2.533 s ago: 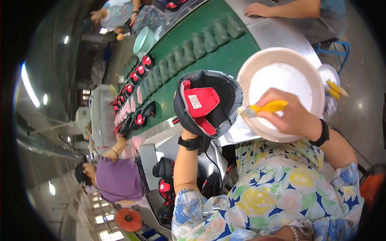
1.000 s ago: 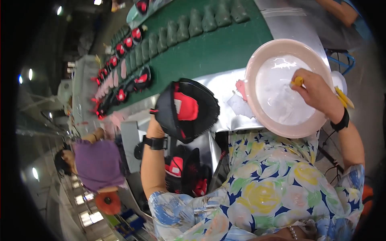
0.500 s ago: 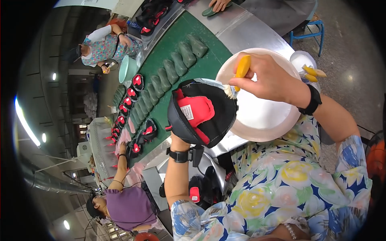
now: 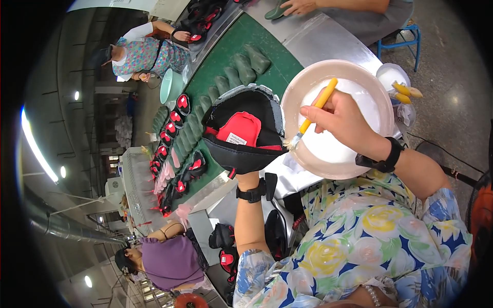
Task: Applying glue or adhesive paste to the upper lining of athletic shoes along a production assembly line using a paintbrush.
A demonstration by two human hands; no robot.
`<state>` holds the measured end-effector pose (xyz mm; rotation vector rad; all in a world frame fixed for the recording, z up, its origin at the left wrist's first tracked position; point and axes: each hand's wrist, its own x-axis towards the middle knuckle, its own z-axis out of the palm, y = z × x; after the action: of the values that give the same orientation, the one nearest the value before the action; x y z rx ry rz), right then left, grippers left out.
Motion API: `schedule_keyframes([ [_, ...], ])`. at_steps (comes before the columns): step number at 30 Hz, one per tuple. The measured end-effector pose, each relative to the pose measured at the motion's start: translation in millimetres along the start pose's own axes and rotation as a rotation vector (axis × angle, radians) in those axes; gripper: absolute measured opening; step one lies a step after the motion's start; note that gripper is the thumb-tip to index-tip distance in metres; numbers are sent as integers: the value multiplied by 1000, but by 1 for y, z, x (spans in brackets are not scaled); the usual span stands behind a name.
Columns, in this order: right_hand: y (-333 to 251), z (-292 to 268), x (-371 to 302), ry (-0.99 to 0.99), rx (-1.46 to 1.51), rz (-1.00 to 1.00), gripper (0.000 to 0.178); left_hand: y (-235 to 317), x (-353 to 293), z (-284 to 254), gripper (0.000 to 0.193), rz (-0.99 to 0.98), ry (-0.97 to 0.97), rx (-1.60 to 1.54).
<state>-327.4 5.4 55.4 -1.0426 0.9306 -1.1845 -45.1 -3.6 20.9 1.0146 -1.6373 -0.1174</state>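
Two hands at work, both the wearer's own. The left hand (image 4: 248,177) is pushed up inside a black fabric shoe upper with a red lining panel (image 4: 241,131), so its fingers are hidden and I cannot tell how they lie; only the wrist with a black watch strap (image 4: 252,193) shows below. Worn over the hand like this, the upper appears to be held taut with its rim turned toward the brush.

The right hand (image 4: 345,122) pinches a yellow-handled brush (image 4: 313,114) between thumb and fingertips, the other fingers curled beside it. The bristle end meets the right rim of the upper, just where that rim overlaps the edge of a shallow round pinkish bowl of white liquid (image 4: 354,72). The bowl sits directly behind the work, judged close so the brush can be reloaded with little travel.

Beyond the bowl, a small white container holding more yellow-handled brushes (image 4: 398,84). To the left, a green conveyor belt (image 4: 246,41) carries rows of dark green shoe lasts (image 4: 241,66) and further black-and-red uppers (image 4: 177,115). Other seated people work along the belt: one in a purple top (image 4: 174,262), one in a patterned top (image 4: 146,54).
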Motion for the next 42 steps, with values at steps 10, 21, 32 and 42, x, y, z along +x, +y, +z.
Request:
schedule_keyframes([
  [10,-11,4,-7,-29,-119,-124,23,4,13,-10,42,-139,44,-53],
  [21,-17,-1,-10,-481,-254,-1079,20,45,-34,1,37,-911,-929,-551],
  [32,-12,-7,10,-444,-617,-925,19,56,-54,22,33,-1129,-499,-870],
  [42,-21,-21,15,-506,-603,-578,21,41,-47,3,53,-998,-519,-890],
])
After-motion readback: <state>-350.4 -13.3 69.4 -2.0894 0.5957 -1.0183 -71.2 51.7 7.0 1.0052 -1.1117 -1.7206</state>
